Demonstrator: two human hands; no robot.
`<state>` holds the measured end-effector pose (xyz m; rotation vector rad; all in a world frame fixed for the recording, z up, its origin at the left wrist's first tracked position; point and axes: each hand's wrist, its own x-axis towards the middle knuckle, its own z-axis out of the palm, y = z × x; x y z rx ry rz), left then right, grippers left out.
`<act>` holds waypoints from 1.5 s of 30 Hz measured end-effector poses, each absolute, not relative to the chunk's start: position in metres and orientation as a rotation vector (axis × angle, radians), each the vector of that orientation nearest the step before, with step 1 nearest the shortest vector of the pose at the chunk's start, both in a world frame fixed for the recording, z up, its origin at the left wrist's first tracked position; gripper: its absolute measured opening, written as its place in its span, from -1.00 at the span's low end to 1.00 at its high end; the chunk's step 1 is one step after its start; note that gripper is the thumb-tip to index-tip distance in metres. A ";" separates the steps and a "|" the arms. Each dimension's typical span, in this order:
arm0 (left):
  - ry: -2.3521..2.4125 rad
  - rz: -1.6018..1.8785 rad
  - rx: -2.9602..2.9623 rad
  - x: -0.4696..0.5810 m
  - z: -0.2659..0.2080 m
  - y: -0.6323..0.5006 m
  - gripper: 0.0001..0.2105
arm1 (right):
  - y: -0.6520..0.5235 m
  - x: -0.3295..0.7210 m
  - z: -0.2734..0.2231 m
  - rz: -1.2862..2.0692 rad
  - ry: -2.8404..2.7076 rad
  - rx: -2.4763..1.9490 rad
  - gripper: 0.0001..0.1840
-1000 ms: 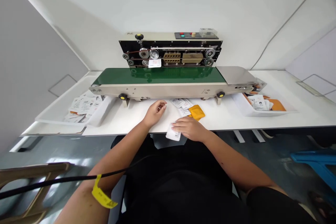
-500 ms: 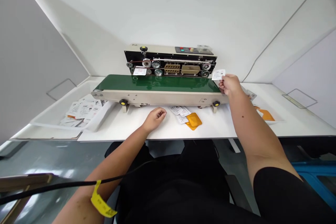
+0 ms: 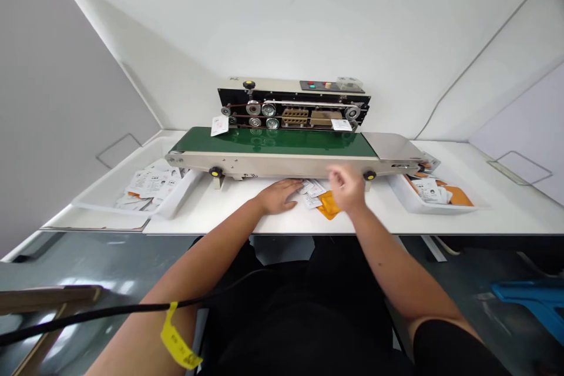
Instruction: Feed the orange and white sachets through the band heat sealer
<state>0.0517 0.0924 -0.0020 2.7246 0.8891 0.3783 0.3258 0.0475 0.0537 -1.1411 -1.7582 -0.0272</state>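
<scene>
My left hand lies low over the tabletop with its fingers stretched out, their tips at a small pile of white printed sachets. Orange sachets lie at the right side of that pile. Just above them is my right hand, smeared by motion, so its grip does not show. Behind both hands stands a band sealing machine with a green conveyor belt. One white sachet sits at the machine's right end. Another white sachet hangs tilted at the left end.
On the left a white bin holds many printed sachets. A second white bin at the right contains white and orange ones. The machine's feet and black knobs stick out at the front. A black cable crosses my left arm.
My right hand has left its sachet at the machine's right end and come down toward the pile. My left hand has uncurled and reached right. The other sachet has shifted left and tilted.
</scene>
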 end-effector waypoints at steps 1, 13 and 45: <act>0.948 0.322 2.713 0.053 -0.002 0.097 -0.29 | 0.031 0.313 0.037 0.013 -1.942 -1.112 -0.68; 0.964 0.475 2.676 0.045 -0.007 0.104 -0.35 | 0.009 0.286 -0.020 0.331 -2.244 -1.291 -0.64; 0.490 1.042 2.233 0.031 0.011 0.086 -0.66 | 0.032 0.278 0.010 1.525 -1.205 -1.070 -0.43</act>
